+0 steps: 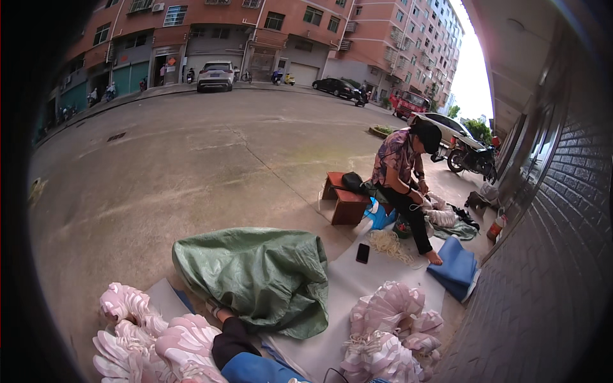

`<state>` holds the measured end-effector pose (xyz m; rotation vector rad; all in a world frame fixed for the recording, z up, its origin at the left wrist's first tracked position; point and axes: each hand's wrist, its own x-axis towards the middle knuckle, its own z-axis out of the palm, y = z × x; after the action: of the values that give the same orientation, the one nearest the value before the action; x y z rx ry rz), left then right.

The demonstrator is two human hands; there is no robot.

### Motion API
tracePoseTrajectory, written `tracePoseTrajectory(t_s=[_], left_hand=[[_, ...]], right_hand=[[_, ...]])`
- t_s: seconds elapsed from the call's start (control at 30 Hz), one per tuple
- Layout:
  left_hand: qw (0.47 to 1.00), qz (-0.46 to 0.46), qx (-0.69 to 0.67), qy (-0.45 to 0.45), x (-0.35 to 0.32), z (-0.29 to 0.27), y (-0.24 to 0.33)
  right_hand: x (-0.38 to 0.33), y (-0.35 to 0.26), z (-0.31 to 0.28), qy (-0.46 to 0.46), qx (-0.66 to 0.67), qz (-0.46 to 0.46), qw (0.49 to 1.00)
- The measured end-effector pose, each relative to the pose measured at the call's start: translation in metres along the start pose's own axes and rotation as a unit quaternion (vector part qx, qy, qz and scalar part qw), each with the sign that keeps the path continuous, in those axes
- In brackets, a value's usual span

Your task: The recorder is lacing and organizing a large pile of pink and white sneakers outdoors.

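Neither of my hands shows in the head view. My leg in dark trousers [234, 341] reaches forward from the lower edge, with blue cloth [258, 370] over my lap. To its left lie stacked bundles of pale pink and white curved pieces [185, 341], resembling shoe uppers. More such bundles [386, 313] sit at the lower right, some tied with cord. A crumpled green woven sack [255, 274] lies just beyond my foot, partly covering it.
Ahead right, a person in a patterned shirt [397, 153] handles pale bundled pieces [440, 214] beside a reddish wooden bench [348, 204]. A phone [363, 253], loose cord [391, 246] and blue folded sheet [454, 265] lie on the ground sheet [345, 281]. A brick wall [543, 255] bounds the right.
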<state>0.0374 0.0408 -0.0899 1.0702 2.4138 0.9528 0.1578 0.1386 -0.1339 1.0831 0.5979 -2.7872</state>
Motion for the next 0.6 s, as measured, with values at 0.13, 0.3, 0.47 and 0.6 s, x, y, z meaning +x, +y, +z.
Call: tracePoseTrajectory(t_s=[0.13,0.3,0.47,0.6], left_hand=[[0.997,0.002,0.031,0.069,0.004,0.002,0.022],[0.995,0.000,0.036,0.089,-0.017,-0.011,0.013],[0.918,-0.204,-0.279,-0.194,-0.036,0.000,0.011],[0.790,-0.267,-0.531,-0.153,-0.027,0.040,-0.040]], right_hand=[[-0.025,-0.017,0.005,0.025,-0.024,-0.022,0.999],[-0.038,-0.024,0.018,0.010,-0.017,-0.013,1.000],[-0.023,-0.020,0.015,-0.040,0.059,0.005,0.997],[-0.029,-0.020,0.018,0.000,-0.017,-0.042,0.999]])
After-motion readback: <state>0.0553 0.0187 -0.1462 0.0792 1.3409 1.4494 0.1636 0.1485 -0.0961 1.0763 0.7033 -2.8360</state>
